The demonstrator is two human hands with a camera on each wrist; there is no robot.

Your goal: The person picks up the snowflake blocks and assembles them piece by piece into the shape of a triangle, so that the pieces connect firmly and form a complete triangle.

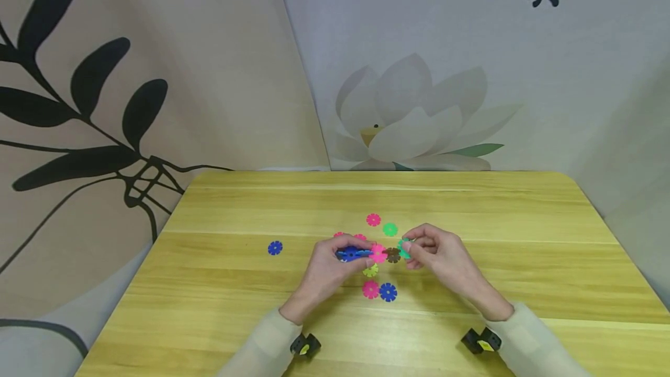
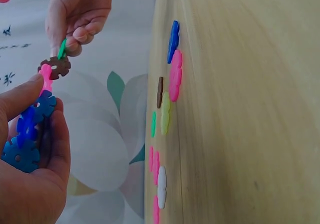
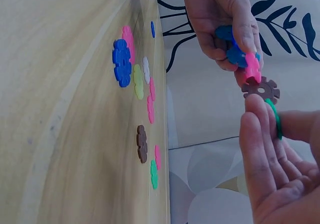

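My left hand [image 1: 327,269] holds a chain of interlocking notched plastic discs. Blue discs [image 2: 21,154] lie in the palm, and a pink disc [image 2: 46,75] is pinched near the fingertips. A brown disc [image 3: 269,91] extends from the pink one, outside the left hand. My right hand [image 1: 447,258] pinches a green disc [image 3: 276,119] between thumb and fingers. Its edge meets the brown disc's rim; how far it sits in a notch cannot be made out. Both hands are raised above the table, facing each other.
Loose discs lie on the wooden table [image 1: 209,307] around the hands: a pink one [image 1: 370,290] beside a blue one [image 1: 388,292], a yellow one [image 1: 370,271], a green one [image 1: 389,229], a white one [image 2: 161,186] and a brown one [image 3: 142,144]. Another blue disc [image 1: 274,248] lies apart at left.
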